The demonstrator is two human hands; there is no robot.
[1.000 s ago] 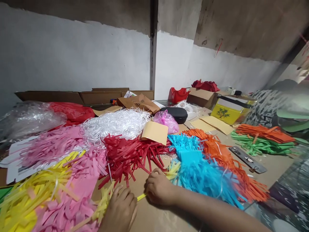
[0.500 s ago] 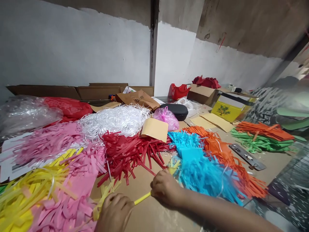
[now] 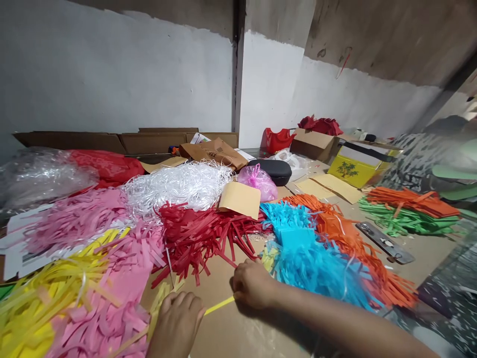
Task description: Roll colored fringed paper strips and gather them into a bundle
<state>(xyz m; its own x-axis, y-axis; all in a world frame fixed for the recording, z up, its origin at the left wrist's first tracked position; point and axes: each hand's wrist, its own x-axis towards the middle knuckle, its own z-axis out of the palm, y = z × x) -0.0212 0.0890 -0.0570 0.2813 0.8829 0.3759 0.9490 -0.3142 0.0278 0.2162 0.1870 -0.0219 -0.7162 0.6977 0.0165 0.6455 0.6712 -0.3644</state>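
Head view: left hand and right hand both curled closed, gripping yellow paper strip between them, above cardboard. Hands farther apart than a second ago; exposed strip now thinner, suggesting twisting tightens it.

This looks like a modest craft workshop: fringed pink paper lies beside the gripping left hand, blue fringe beside the right hand, with a cardboard box and a half-painted wall beyond both.
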